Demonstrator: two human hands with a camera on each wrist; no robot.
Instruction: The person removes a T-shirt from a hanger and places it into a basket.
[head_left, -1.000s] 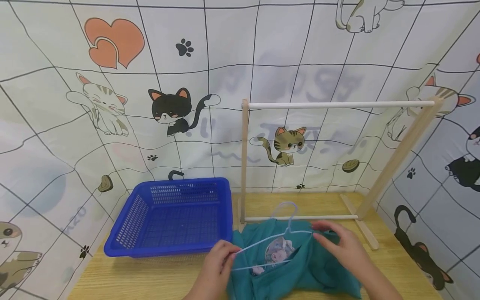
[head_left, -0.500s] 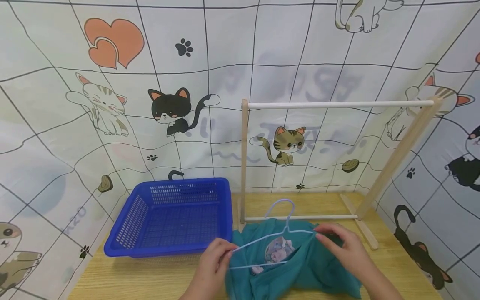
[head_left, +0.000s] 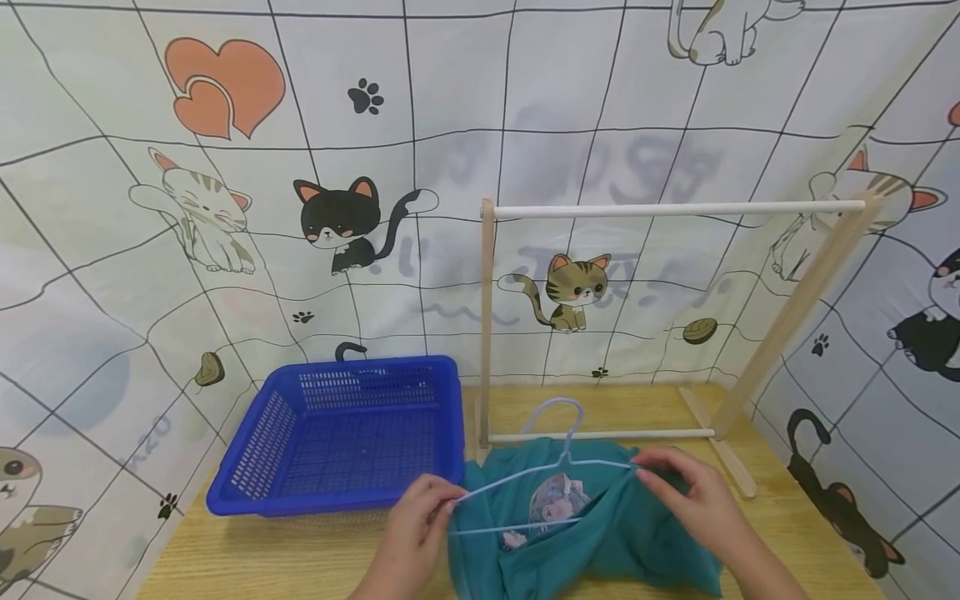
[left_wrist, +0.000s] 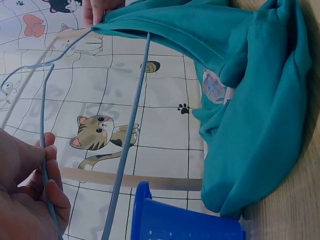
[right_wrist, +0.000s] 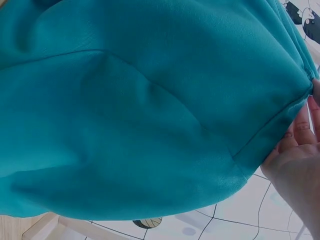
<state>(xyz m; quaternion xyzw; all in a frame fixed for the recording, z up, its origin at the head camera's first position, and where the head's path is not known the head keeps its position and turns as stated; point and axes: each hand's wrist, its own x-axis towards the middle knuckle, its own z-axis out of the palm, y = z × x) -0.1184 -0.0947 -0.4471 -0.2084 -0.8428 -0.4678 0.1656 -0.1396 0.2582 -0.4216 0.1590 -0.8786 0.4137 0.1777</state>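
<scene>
A light-blue clothes hanger (head_left: 517,477) lies above a teal garment (head_left: 555,567) with a flowered patch (head_left: 557,500), its hook standing toward the rack. My left hand (head_left: 411,533) pinches the hanger's left arm between thumb and fingers; the left wrist view shows this hand (left_wrist: 30,185) curled round the wire. My right hand (head_left: 693,496) pinches the garment's edge at the hanger's right end, which sits inside the cloth. The hanger's left end is outside the garment. In the right wrist view, teal cloth (right_wrist: 150,125) hides most of the scene and the right fingertips are partly cut off.
A blue plastic basket (head_left: 360,504) stands left of the garment on the wooden table (head_left: 247,554). Behind the garment rises a wooden rack (head_left: 486,333) with a white top rod (head_left: 675,209). A cat-patterned sheet (head_left: 450,75) covers the walls.
My left hand has drawn left with the hanger, and the hook has shifted left. The right hand has edged slightly right, still pinching the garment's edge.
</scene>
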